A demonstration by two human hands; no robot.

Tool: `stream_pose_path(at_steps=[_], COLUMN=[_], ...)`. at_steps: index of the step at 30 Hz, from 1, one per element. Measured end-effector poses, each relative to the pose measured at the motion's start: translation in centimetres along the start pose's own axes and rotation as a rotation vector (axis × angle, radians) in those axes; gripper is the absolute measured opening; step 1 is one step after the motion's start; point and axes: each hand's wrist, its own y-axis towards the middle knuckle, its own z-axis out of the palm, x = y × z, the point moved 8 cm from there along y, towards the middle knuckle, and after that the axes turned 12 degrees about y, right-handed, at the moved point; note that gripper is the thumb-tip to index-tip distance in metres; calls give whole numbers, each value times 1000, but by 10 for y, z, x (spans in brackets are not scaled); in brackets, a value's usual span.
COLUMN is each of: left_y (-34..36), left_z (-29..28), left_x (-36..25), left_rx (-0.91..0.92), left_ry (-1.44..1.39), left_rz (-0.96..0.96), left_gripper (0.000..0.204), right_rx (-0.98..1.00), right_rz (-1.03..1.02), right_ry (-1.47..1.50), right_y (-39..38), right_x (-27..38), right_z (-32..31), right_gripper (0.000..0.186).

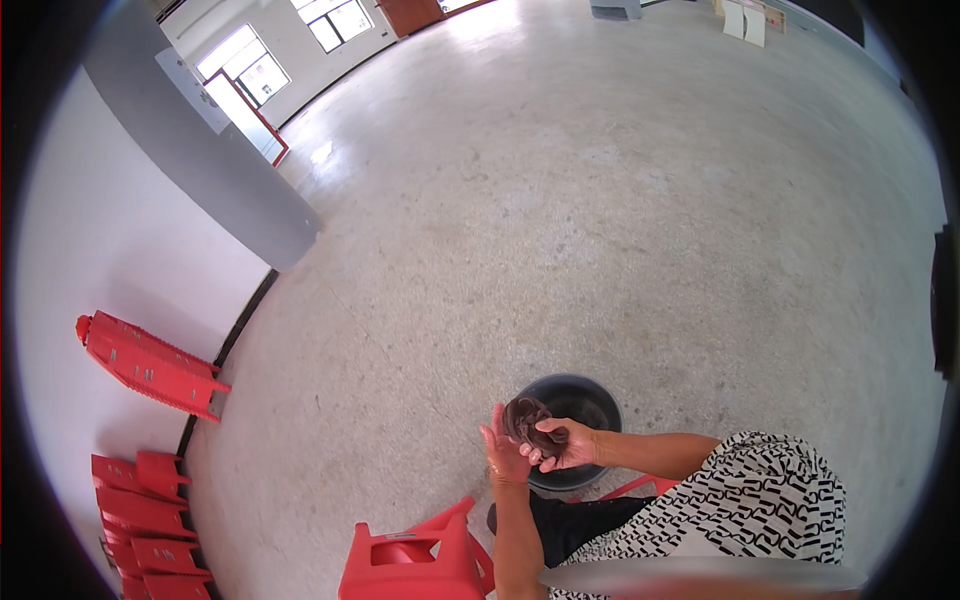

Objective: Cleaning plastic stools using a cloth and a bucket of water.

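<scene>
At the far left, I see red stacked seats [155, 525] along the wall, probably put there to be out of the way. More to the right, one red stool [412, 560] stands on the floor near the person, within easy reach, I think. Next comes the left hand [508, 460], raised, with its fingers straight and spread, not closed; its palm is turned to a dark brown bundle [526, 416], maybe for supporting it from the side. The bundle (cloth or strands, I cannot tell which) is above the left part of a dark basin [598, 408]. The right hand [568, 444] grips it, with the fingers curled below and the thumb on top, which seems to keep the soft mass together. The basin sits on the floor under the hands, perhaps so that any drops fall inside.
</scene>
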Motion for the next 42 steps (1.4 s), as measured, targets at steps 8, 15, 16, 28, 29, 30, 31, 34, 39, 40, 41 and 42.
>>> stream_pose_path(at_steps=[8,15,16,28,29,30,31,34,39,40,41,42], left_y=[6,12,14,11,8,7,7,8,-1,-5,-11,-15], left_z=[25,22,0,16,21,13,1,-15,31,48,62,68], left_x=[-6,8,15,31,36,35,36,37,5,-1,-8,-6], left_rx=[138,-225,-280,-256,-234,-243,-284,-379,-447,-447,-451,-453], left_ry=[283,1058,1029,624,414,416,444,434,588,751,915,916], left_rz=[21,42,145,37,-57,-48,-33,60,303,348,397,401], left_gripper=[39,19,15,29,28,28,30,32,28,25,23,23], right_rx=[-144,-550,-535,-534,-438,-397,-383,-255,-409,-367,-362,-336], right_rz=[48,-37,-29,-368,-409,-390,-384,-217,-209,-242,-238,-387], right_ry=[-197,-1029,-1042,-1900,-1839,-1831,-1833,-1805,-435,-316,-320,-280], right_y=[-25,-32,-23,-26,-25,-25,-22,-25,-54,-51,-41,-33], right_x=[-5,48,47,100,102,97,97,84,72,69,63,69], right_z=[-27,-71,-76,-74,-69,-56,-49,-32,-65,-71,-70,-64], right_gripper=[43,26,26,123,127,128,128,116,74,58,58,46])
